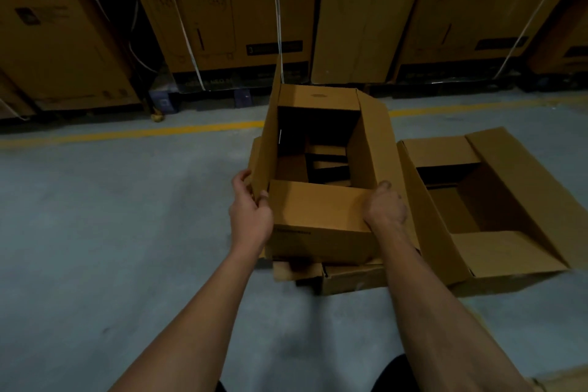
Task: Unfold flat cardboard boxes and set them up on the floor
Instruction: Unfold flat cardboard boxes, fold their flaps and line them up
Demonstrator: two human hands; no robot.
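A brown cardboard box (318, 219) is opened into a rectangular tube in front of me, its top flaps standing up and out. My left hand (249, 216) grips its near left corner, fingers wrapped round the edge. My right hand (385, 207) holds the near right corner with the thumb on top. Through the open box I see a pile of flat cardboard (346, 277) lying under it on the floor. A second box (483, 210) stands opened on the floor to the right, flaps spread.
The grey concrete floor (111, 232) stretches to the left, crossed by a yellow line (143, 134). Tall strapped cartons (222, 9) on pallets line the back. Another piece of cardboard (566, 382) shows at the bottom right corner.
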